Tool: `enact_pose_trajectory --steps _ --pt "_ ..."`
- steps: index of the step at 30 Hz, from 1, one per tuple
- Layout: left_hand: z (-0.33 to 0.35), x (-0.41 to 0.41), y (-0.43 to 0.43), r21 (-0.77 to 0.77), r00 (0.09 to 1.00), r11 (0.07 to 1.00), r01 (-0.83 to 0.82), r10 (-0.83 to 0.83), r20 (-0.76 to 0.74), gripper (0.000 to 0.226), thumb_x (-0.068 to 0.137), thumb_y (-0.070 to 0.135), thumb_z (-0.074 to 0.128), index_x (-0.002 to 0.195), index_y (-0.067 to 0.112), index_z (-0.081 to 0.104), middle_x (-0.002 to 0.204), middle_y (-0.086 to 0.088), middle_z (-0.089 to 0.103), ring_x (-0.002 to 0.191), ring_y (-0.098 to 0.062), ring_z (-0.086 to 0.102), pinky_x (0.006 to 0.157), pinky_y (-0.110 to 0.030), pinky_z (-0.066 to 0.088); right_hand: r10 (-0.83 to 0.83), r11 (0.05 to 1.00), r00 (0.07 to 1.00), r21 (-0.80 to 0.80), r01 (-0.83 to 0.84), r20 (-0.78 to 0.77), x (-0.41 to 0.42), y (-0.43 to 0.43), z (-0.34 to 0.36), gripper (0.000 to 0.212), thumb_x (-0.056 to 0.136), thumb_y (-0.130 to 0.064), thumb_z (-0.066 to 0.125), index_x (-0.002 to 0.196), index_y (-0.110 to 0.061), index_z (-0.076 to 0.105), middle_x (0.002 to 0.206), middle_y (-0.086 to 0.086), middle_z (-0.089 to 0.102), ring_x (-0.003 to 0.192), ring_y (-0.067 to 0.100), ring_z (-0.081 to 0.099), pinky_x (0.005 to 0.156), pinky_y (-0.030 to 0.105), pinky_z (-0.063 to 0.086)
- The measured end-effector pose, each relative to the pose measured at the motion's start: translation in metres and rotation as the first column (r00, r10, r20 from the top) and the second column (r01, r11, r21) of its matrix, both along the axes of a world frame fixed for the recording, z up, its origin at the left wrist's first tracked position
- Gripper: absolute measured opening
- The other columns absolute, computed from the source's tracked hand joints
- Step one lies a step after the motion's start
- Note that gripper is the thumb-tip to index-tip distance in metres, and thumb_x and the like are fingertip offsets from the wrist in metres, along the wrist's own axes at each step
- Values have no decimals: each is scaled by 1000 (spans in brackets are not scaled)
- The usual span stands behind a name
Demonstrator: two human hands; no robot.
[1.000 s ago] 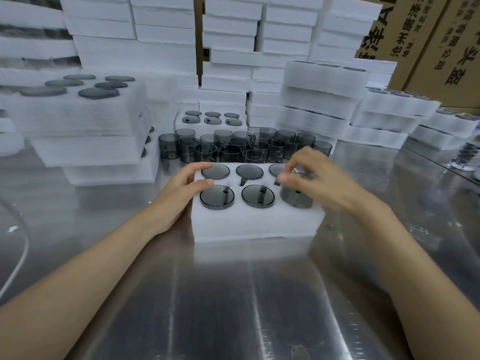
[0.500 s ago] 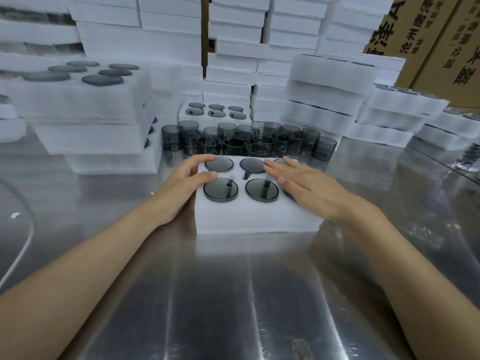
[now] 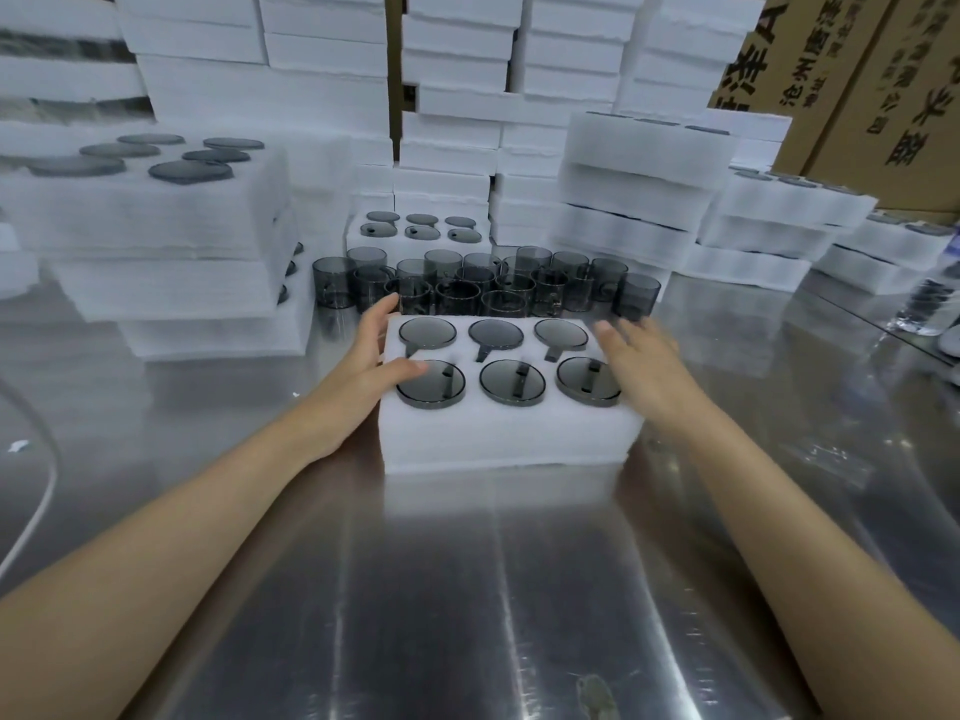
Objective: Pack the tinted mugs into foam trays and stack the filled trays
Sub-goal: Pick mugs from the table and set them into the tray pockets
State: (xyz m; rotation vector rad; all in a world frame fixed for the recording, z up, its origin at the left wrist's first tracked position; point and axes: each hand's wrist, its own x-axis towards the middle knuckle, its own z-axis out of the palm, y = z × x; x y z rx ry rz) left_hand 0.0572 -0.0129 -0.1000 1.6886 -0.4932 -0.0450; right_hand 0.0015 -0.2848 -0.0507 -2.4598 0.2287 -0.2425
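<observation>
1. Six tinted mugs (image 3: 511, 381) sit upside down in foam tray (image 3: 498, 433), 2 rows of 3, all slots filled, bases up.
2. Tray lies on metal table (image 3: 467, 589), centre of view, between both hands.
3. Left hand (image 3: 363, 366): fingers nearly straight along tray's left wall up to back corner, thumb laid on top by front-left mug. Loose clasp, not curled.
4. Right hand (image 3: 644, 371): spread flat w/ straight fingers at tray's right edge, next to front-right mug. Motion-blurred, so can't tell if touching foam. Holds nothing.
5. Loose mugs (image 3: 498, 291) cluster just behind tray, upright, approx. 20.
6. Small filled tray (image 3: 415, 228) behind that cluster.
7. Stack of filled trays (image 3: 156, 226) at left; more white foam stacks (image 3: 639, 189) at back & right.
8. Cardboard boxes (image 3: 857, 70) top right, printed text.
9. Clear bottle (image 3: 930, 298) at right edge of table.
</observation>
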Motion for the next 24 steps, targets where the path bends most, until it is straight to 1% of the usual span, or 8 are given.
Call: enact_pose_trajectory --steps 4,6,8,10,11,13,17,24 --pt "0 -4 1 6 997 1000 -15 14 82 81 70 33 64 137 54 24 140 24 35 126 25 28 115 -27 23 7 992 993 129 9 -122 -4 4 1 67 98 -58 30 106 -3 66 103 9 65 118 25 54 93 36 40" --pt "0 -6 3 -20 987 999 -35 38 159 80 69 38 63 137 55 25 148 20 34 138 11 24 120 -36 20 18 992 1000 128 -19 5 -3 7 -2 62 97 -57 36 74 -4 60 72 14 57 74 35 52 68 30 41" --pt "0 -8 5 -61 965 996 -68 81 248 81 71 36 61 142 47 24 155 12 29 143 -1 23 120 -42 20 48 983 987 167 -74 155 -3 8 -5 59 96 -54 40 61 -7 43 61 2 50 65 27 45 60 28 35" --pt "3 -9 6 -85 924 990 -110 133 359 81 74 33 60 145 38 22 154 13 29 144 -7 26 119 -38 24 146 928 966 307 -209 213 3 7 -9 54 96 -56 41 94 -7 65 99 -3 71 91 21 64 84 32 48" --pt "4 -10 7 -95 895 987 -126 154 419 80 75 32 60 146 35 22 153 16 29 143 -7 28 117 -32 26 228 857 948 417 -303 221 3 7 -11 47 95 -57 43 123 -23 61 124 -11 64 112 10 60 101 35 44" --pt "7 -11 8 -143 867 983 -115 169 469 80 77 26 61 145 33 21 150 17 31 142 -10 30 114 -27 29 383 699 889 551 -456 250 4 8 -17 59 93 -56 51 146 -45 30 144 -25 43 132 0 42 113 36 33" --pt "6 -9 7 -149 889 981 -122 175 424 86 78 14 63 146 30 12 156 1 24 144 -8 25 118 -29 25 441 665 859 549 -507 258 8 4 -25 114 66 -38 83 152 -42 8 149 -16 40 135 10 43 115 44 31" --pt "7 -4 9 -120 982 982 -148 160 102 108 62 47 66 153 28 11 155 4 31 141 -10 32 117 -45 28 484 634 823 529 -564 298 7 2 -21 119 64 -16 84 153 -34 7 152 -9 37 140 13 37 117 48 27"
